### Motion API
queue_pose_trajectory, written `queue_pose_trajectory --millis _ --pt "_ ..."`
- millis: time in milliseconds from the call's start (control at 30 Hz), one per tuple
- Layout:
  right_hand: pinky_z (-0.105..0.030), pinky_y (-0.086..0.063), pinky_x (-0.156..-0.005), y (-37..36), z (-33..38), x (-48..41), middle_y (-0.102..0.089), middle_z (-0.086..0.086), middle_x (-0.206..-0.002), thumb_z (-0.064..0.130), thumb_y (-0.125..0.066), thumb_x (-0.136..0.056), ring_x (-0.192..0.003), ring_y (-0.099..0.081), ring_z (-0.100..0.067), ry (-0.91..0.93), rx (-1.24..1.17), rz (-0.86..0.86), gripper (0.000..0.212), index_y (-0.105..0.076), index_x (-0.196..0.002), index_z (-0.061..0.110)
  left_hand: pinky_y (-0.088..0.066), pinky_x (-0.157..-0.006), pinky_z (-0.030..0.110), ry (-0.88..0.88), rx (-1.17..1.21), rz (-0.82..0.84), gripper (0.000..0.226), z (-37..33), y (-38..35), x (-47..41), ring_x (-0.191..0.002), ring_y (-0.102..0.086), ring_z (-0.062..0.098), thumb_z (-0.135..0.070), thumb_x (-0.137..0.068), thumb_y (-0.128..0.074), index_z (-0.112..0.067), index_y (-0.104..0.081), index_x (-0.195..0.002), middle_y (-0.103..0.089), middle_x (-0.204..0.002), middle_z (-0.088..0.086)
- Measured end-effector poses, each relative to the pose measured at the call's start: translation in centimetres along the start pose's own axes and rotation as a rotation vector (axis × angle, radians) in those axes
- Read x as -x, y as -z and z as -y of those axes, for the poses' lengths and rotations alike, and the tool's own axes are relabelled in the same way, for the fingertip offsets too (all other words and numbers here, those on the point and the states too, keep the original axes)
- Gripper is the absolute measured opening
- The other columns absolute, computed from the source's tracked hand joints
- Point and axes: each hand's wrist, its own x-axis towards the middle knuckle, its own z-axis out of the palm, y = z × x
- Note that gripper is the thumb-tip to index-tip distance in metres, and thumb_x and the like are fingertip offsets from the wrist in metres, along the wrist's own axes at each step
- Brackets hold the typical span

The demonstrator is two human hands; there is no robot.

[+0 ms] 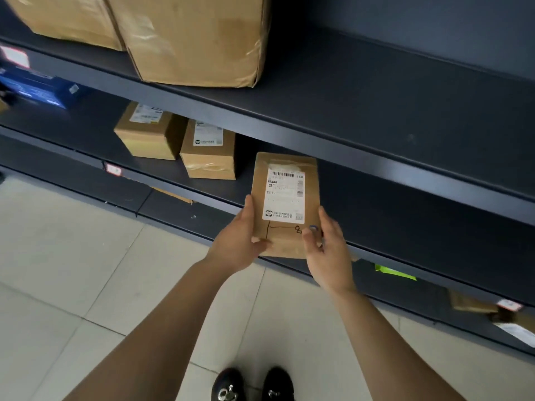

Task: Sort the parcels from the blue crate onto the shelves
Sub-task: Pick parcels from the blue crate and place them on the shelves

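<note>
I hold a flat brown parcel (pixel 285 244) with a white shipping label upright in front of the dark shelves. My left hand (pixel 238 241) grips its lower left edge and my right hand (pixel 327 247) grips its lower right corner. The parcel hangs before the front lip of the middle shelf (pixel 405 221), its top edge level with that shelf's opening. The blue crate is out of sight.
Two small labelled cartons (pixel 147 134) (pixel 208 151) stand on the middle shelf to the left. Large taped cartons (pixel 197 39) fill the upper shelf (pixel 376 105). A blue box (pixel 34 88) lies far left. More parcels and a green item (pixel 393 273) sit on the lowest shelf. Tiled floor and my shoes are below.
</note>
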Motion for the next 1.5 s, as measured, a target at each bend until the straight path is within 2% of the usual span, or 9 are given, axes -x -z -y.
queue_pose_trajectory --millis 133,300,433,600,767,1000,1133,1200,1500 --pt "-0.024 -0.037 -0.096 -2.8 -2.1 -5.7 -0.037 -0.001 -0.148 0.032 -0.058 -0.095 -0.127 -0.046 -0.016 0.051 0.053 0.018 0.068 -0.024 -0.153 0.019 -0.041 -0.104 0.036 -0.034 -0.042 -0.043 0.105 2.6 -0.8 -6.0 -0.136 -0.039 0.020 -0.026 -0.087 -0.069 -0.015 0.013 -0.153 -0.033 -0.153 -0.001" --pt "-0.024 -0.037 -0.099 -5.5 -4.5 -11.7 -0.037 0.003 -0.146 0.032 -0.067 -0.088 -0.128 -0.044 -0.012 0.090 0.062 0.042 0.082 -0.019 -0.154 0.023 -0.035 -0.107 0.034 -0.067 -0.078 -0.086 0.101 5.0 -1.7 -12.2 -0.138 -0.034 0.022 -0.028 -0.089 -0.067 -0.011 0.010 -0.152 -0.030 -0.155 0.005" --pt "-0.030 -0.041 -0.103 -6.8 -5.4 -15.7 -0.034 0.000 -0.147 0.032 -0.069 -0.086 -0.129 -0.044 -0.016 0.173 0.163 0.001 0.088 -0.015 -0.155 0.020 -0.033 -0.107 0.032 -0.116 -0.136 -0.160 0.098 5.8 -1.7 -15.8 -0.139 -0.034 0.023 -0.031 -0.090 -0.065 -0.009 0.007 -0.153 -0.025 -0.157 0.007" --pt "-0.035 -0.044 -0.098 -7.6 -5.4 -19.0 -0.035 -0.007 -0.145 0.040 -0.067 -0.087 -0.127 -0.045 -0.024 0.295 0.433 -0.068 0.087 -0.018 -0.154 0.014 -0.034 -0.110 0.034 -0.185 -0.493 -0.288 0.087 6.2 -1.4 -18.3 -0.139 -0.033 0.031 -0.031 -0.094 -0.058 -0.002 0.000 -0.152 -0.014 -0.157 0.017" --pt "-0.033 -0.043 -0.097 -7.5 -4.7 -19.7 -0.035 -0.007 -0.145 0.037 -0.067 -0.088 -0.129 -0.041 -0.024 0.343 0.599 -0.106 0.082 -0.023 -0.152 0.012 -0.033 -0.111 0.037 -0.118 -0.713 -0.317 0.082 5.4 -1.2 -19.0 -0.140 -0.024 0.032 -0.028 -0.095 -0.057 -0.003 -0.003 -0.152 -0.008 -0.158 0.016" --pt "-0.040 -0.040 -0.099 -5.2 -3.8 -16.5 -0.040 -0.007 -0.143 0.036 -0.065 -0.088 -0.129 -0.039 -0.027 0.273 0.786 -0.030 0.076 -0.026 -0.149 0.014 -0.018 -0.117 0.041 -0.033 -0.898 -0.229 0.087 3.7 -0.6 -15.4 -0.146 -0.007 0.031 -0.024 -0.092 -0.061 -0.005 -0.002 -0.152 -0.006 -0.159 0.014" --pt "-0.041 -0.031 -0.108 -3.5 -3.5 -12.4 -0.032 -0.003 -0.153 0.040 -0.062 -0.090 -0.144 -0.023 -0.024 0.227 0.864 0.044 0.074 -0.025 -0.150 0.016 -0.020 -0.116 0.042 -0.051 -0.892 -0.194 0.081 2.9 -0.5 -11.6 -0.145 -0.014 0.031 -0.020 -0.088 -0.062 -0.007 -0.011 -0.151 -0.020 -0.155 0.013" --pt "-0.042 -0.030 -0.109 -2.5 -3.5 -10.0 -0.031 -0.004 -0.153 0.040 -0.062 -0.090 -0.145 -0.021 -0.024 0.198 0.884 0.075 0.072 -0.027 -0.148 0.017 -0.022 -0.115 0.042 -0.068 -0.894 -0.163 0.080 2.2 -0.5 -9.4 -0.144 -0.018 0.030 -0.021 -0.088 -0.063 -0.007 -0.014 -0.150 -0.025 -0.153 0.012" --pt "-0.039 -0.033 -0.106 2.3 -3.7 3.6 -0.047 -0.003 -0.139 0.039 -0.061 -0.090 -0.131 -0.040 -0.024 0.006 0.900 0.132 0.061 -0.036 -0.142 0.018 -0.021 -0.116 0.040 -0.199 -0.959 0.019 0.079 -1.2 -1.0 0.8 -0.146 -0.015 0.026 -0.019 -0.091 -0.058 -0.007 -0.009 -0.152 -0.019 -0.157 0.009"
